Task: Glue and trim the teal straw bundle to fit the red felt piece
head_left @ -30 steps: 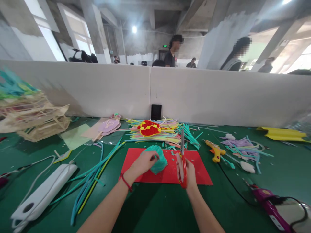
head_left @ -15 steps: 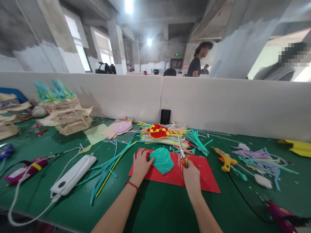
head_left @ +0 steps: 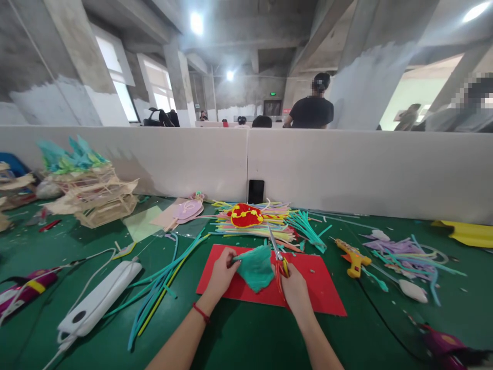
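Note:
Over a red sheet (head_left: 319,290), my left hand (head_left: 226,268) pinches the left edge of a teal leaf-shaped piece (head_left: 256,268). The piece is tilted, with its left side raised. Scissors with red and yellow handles (head_left: 276,247) are in my right hand (head_left: 293,285), their blades pointing up and away beside the right edge of the teal piece. Beyond the sheet, a red shape with yellow trim (head_left: 245,215) rests on a pile of coloured strips (head_left: 231,230).
Teal and yellow strips (head_left: 156,293) and a white power strip (head_left: 99,298) lie left. An orange glue gun (head_left: 353,259) with a black cord and purple strips (head_left: 400,253) are right. A phone (head_left: 256,191) leans on the white partition (head_left: 173,164). Layered stick models (head_left: 102,198) stand far left.
My left hand has gone from resting flat at the teal piece to pinching its edge, and the piece is now lifted and tilted. The view has shifted slightly. A person behind the partition has turned.

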Action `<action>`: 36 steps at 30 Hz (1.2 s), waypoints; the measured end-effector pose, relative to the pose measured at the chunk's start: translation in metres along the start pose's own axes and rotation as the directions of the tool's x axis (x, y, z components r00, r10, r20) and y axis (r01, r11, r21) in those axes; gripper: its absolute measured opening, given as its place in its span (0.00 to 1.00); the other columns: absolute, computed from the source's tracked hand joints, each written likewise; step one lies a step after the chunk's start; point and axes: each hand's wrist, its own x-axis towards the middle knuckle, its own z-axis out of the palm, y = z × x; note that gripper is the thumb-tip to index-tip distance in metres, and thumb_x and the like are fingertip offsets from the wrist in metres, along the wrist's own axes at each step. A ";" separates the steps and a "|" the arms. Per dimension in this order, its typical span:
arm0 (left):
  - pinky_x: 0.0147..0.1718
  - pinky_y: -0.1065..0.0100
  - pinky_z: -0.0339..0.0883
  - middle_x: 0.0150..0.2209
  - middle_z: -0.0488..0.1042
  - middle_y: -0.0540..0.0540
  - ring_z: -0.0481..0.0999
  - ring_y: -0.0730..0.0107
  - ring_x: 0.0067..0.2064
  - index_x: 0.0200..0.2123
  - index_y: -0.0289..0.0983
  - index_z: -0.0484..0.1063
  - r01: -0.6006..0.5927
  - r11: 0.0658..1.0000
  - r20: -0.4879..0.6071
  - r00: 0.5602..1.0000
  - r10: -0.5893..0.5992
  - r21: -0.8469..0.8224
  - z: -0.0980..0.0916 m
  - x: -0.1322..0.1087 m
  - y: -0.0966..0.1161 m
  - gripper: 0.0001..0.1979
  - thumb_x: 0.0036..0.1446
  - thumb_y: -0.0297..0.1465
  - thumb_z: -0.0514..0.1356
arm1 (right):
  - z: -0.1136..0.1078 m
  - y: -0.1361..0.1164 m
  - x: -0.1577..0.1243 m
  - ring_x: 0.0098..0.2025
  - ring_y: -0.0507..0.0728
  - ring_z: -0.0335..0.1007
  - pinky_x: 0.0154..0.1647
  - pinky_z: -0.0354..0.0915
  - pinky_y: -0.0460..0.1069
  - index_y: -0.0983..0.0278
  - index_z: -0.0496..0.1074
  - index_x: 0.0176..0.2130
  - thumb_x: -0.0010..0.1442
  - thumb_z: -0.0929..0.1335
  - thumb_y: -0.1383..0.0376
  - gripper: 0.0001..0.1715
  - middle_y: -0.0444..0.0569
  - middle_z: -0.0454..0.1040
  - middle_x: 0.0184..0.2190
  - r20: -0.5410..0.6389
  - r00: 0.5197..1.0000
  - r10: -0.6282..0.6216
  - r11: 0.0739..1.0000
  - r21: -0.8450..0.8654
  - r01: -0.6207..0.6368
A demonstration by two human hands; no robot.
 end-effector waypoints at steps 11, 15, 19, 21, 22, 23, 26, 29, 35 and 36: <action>0.45 0.55 0.70 0.43 0.78 0.35 0.77 0.50 0.44 0.39 0.32 0.74 0.148 0.939 0.150 0.983 -0.106 -0.311 0.011 -0.002 0.001 0.28 0.46 0.51 0.61 | 0.013 0.004 0.001 0.39 0.57 0.76 0.35 0.65 0.44 0.65 0.69 0.41 0.57 0.62 0.69 0.12 0.52 0.78 0.37 0.010 0.998 -0.065 0.996 0.061 0.064; 0.53 0.53 0.63 0.46 0.76 0.36 0.73 0.49 0.50 0.43 0.33 0.74 0.074 0.987 0.054 0.996 -0.067 -0.142 0.012 0.001 -0.004 0.26 0.48 0.48 0.60 | 0.002 0.005 -0.002 0.46 0.62 0.73 0.39 0.66 0.49 0.64 0.68 0.50 0.59 0.62 0.63 0.20 0.56 0.77 0.43 -0.086 0.994 -0.074 0.988 -0.140 0.062; 0.55 0.53 0.60 0.49 0.75 0.36 0.71 0.50 0.53 0.47 0.33 0.72 0.033 0.999 0.037 0.999 -0.033 0.012 0.006 0.003 -0.009 0.24 0.52 0.44 0.57 | -0.008 0.013 0.000 0.51 0.63 0.70 0.47 0.64 0.51 0.66 0.70 0.51 0.59 0.62 0.64 0.21 0.57 0.75 0.48 -0.126 0.980 -0.157 0.914 -0.393 0.096; 0.55 0.53 0.60 0.50 0.74 0.37 0.71 0.51 0.53 0.49 0.34 0.71 0.010 0.997 0.061 0.998 -0.014 0.070 0.004 0.003 -0.011 0.24 0.54 0.42 0.55 | -0.011 0.019 0.003 0.51 0.62 0.70 0.49 0.64 0.51 0.67 0.69 0.52 0.59 0.62 0.67 0.22 0.58 0.74 0.50 -0.103 0.980 -0.171 0.891 -0.441 0.109; 0.54 0.53 0.60 0.50 0.74 0.37 0.72 0.51 0.53 0.50 0.35 0.71 -0.002 0.996 0.078 0.997 -0.005 0.092 0.003 0.002 -0.011 0.23 0.55 0.42 0.55 | -0.011 0.022 0.005 0.51 0.62 0.70 0.48 0.64 0.51 0.67 0.68 0.53 0.59 0.61 0.67 0.23 0.58 0.73 0.50 -0.087 0.983 -0.162 0.886 -0.452 0.106; 0.54 0.54 0.61 0.50 0.74 0.38 0.72 0.52 0.53 0.50 0.35 0.71 -0.013 0.994 0.094 0.996 0.002 0.110 0.001 0.002 -0.012 0.23 0.55 0.42 0.55 | -0.012 0.024 0.006 0.50 0.62 0.71 0.48 0.64 0.51 0.68 0.67 0.54 0.59 0.61 0.68 0.24 0.58 0.73 0.50 -0.069 0.986 -0.150 0.882 -0.460 0.102; 0.53 0.56 0.62 0.50 0.75 0.38 0.73 0.53 0.51 0.50 0.35 0.71 -0.027 0.989 0.126 0.992 0.008 0.146 -0.004 -0.001 -0.013 0.23 0.56 0.42 0.53 | -0.017 0.032 0.006 0.50 0.63 0.71 0.47 0.65 0.52 0.70 0.66 0.56 0.59 0.62 0.67 0.26 0.60 0.74 0.50 -0.009 0.988 -0.153 0.869 -0.477 0.130; 0.52 0.56 0.63 0.49 0.75 0.38 0.73 0.53 0.51 0.49 0.34 0.71 -0.022 0.986 0.133 0.991 0.000 0.166 -0.010 -0.004 -0.014 0.23 0.56 0.43 0.53 | -0.023 0.039 0.002 0.52 0.64 0.70 0.50 0.64 0.53 0.70 0.65 0.57 0.58 0.64 0.65 0.28 0.60 0.74 0.50 0.053 0.984 -0.170 0.855 -0.489 0.174; 0.49 0.57 0.64 0.45 0.77 0.38 0.75 0.52 0.48 0.42 0.36 0.74 0.023 0.984 0.094 0.995 -0.040 0.175 -0.013 -0.014 -0.012 0.20 0.54 0.43 0.54 | -0.024 0.054 -0.007 0.54 0.62 0.69 0.52 0.63 0.51 0.68 0.66 0.56 0.57 0.63 0.67 0.28 0.57 0.72 0.53 0.070 0.974 -0.216 0.851 -0.476 0.223; 0.49 0.57 0.64 0.44 0.78 0.38 0.75 0.51 0.48 0.41 0.37 0.74 0.030 0.985 0.086 0.995 -0.045 0.172 -0.014 -0.016 -0.012 0.19 0.54 0.43 0.54 | -0.023 0.056 -0.008 0.54 0.61 0.68 0.52 0.63 0.51 0.67 0.66 0.56 0.56 0.63 0.67 0.28 0.56 0.72 0.53 0.062 0.975 -0.214 0.858 -0.465 0.218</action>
